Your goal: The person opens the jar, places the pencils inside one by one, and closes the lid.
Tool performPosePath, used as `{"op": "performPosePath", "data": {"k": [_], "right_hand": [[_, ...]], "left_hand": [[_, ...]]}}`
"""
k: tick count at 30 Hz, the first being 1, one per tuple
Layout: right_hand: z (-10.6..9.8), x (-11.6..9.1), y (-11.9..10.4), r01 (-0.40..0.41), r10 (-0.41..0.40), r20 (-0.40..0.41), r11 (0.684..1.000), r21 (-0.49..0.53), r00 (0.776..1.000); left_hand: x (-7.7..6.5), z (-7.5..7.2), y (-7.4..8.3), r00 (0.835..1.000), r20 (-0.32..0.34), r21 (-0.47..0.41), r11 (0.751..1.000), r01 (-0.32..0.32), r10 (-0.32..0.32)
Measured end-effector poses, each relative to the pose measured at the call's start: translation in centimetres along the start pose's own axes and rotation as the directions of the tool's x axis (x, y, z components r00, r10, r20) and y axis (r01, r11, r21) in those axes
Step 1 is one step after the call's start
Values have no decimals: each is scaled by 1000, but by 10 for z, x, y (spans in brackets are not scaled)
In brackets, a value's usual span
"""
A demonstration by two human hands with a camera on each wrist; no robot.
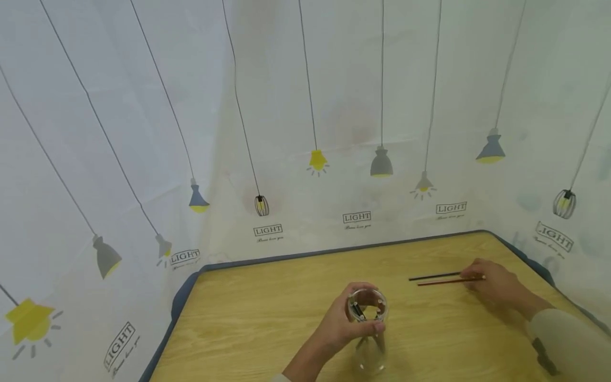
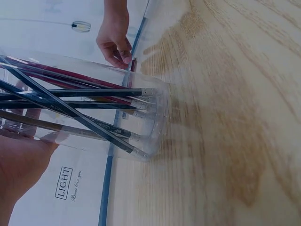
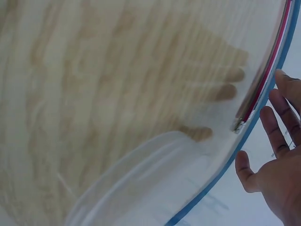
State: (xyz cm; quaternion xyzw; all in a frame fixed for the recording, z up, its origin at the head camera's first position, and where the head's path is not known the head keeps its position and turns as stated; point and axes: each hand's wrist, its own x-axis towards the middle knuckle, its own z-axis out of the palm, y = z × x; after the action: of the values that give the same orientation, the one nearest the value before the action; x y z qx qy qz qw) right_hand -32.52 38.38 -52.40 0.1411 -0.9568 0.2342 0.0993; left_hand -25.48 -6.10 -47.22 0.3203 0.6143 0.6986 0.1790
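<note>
My left hand (image 1: 334,326) grips a clear cylindrical pencil holder (image 1: 369,363) around its upper part, fingers and thumb wrapping the wall. It stands upright close in front of me. Several dark and reddish pencils (image 2: 75,111) lean inside it, eraser ends down, as the left wrist view shows. Over to the right, my right hand (image 1: 496,285) is at the near ends of a black pencil (image 1: 434,276) and a red pencil (image 1: 444,283) lying side by side on the table. In the right wrist view its fingers (image 3: 273,127) are spread beside the pencils, not curled round them.
The wood-grain table (image 1: 267,307) has a blue edge (image 1: 305,254) along its back and sides. Behind it hangs a pale sheet (image 1: 286,106) printed with lamps and the word LIGHT.
</note>
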Motion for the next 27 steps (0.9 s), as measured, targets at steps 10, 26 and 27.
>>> {"op": "performPosePath", "data": {"k": [10,26,27], "right_hand": [[12,-12,18,-17,19,43,998,-54,999],[12,0,18,-35,36,2,991,-126,999],[11,1,18,-44,46,14,991,-128,999]], "left_hand": [[-7,6,-9,999,-26,-6,999,39,-39],[-4,6,-7,999,-48,-44,999,15,-17],[-4,6,-8,999,-48,-43,999,5,-7]]}}
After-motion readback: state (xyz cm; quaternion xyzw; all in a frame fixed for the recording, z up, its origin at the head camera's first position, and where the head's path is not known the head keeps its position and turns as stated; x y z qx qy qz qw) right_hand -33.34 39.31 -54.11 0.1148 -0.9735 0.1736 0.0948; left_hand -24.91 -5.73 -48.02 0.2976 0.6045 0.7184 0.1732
